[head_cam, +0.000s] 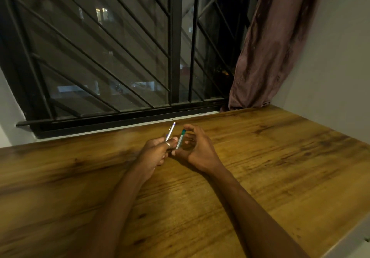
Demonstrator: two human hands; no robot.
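Observation:
Both my hands are over the middle of a wooden table (260, 157), close to the window. My left hand (154, 153) grips a silver pen (170, 131) with a purple band near its top; the pen points up and away from me. My right hand (197, 149) pinches a second pen (180, 139), white with a green end, between thumb and curled fingers. The two pens stand side by side, a small gap apart. Their lower ends are hidden inside my hands.
A black barred window (120, 57) runs along the table's far edge, dark outside. A brownish curtain (270, 47) hangs at the back right, its hem touching the table. A pale wall (340, 57) borders the right side.

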